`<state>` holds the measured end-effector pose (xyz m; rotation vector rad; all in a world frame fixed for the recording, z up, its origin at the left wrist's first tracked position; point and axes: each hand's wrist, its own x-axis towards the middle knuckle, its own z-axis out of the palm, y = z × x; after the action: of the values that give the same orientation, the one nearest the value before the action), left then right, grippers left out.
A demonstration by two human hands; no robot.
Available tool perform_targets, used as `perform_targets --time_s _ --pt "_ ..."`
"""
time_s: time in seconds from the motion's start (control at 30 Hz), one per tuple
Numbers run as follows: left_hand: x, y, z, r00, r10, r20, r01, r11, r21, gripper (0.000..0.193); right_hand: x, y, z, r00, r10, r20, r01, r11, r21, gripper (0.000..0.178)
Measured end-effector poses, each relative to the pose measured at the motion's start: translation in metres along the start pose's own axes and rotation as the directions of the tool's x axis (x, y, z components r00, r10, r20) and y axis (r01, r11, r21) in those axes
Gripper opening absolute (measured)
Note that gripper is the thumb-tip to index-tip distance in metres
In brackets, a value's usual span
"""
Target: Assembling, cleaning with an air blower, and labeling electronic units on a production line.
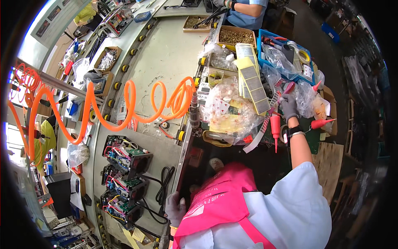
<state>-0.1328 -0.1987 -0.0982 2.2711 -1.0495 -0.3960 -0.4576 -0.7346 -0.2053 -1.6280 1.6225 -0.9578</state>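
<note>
My right hand (289, 108), in a grey glove, reaches over the cluttered bench on the right. Its fingers are curled beside a long pink-magenta piece (289, 88); what lies inside them is hidden. Just below hangs a red nozzle bottle (275, 128), tip downward, and a second red bottle (321, 123) lies right of my wrist. A white printed strip (260, 135) runs down near the hand. Low by the conveyor edge, my left hand (175, 210), also gloved, has its thumb apart and holds nothing visible. Nearby stand several open circuit-board units (126, 155) with wires.
A coiled orange air hose (130, 101) stretches across the conveyor (159, 54) to a hanging driver (194, 112). Plastic bags (230, 108), yellow label sheets (253, 85) and a blue bin (304, 76) crowd the bench. Black cables (166, 182) lie beside the units. A co-worker (247, 14) is at the far end.
</note>
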Motion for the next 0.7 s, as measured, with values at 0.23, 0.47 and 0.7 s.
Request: perform_targets --time_s 0.23,0.47,0.7 --pt "-0.009 -0.004 0.008 0.998 -0.064 0.011 0.063 0.997 0.050 0.036 0.011 -0.022 0.015 1.000 -0.012 -0.009 0.005 0.866 -0.500 0.025" --pt "-0.017 -0.009 0.012 0.994 -0.109 -0.012 0.110 0.992 0.070 0.036 0.007 -0.043 0.000 0.993 0.106 0.056 -0.016 0.585 -0.811 0.020" --pt "-0.011 -0.002 0.011 0.997 -0.073 -0.016 0.074 0.995 0.071 0.033 0.020 -0.027 -0.002 0.989 0.082 0.122 0.063 0.509 -0.859 0.015"
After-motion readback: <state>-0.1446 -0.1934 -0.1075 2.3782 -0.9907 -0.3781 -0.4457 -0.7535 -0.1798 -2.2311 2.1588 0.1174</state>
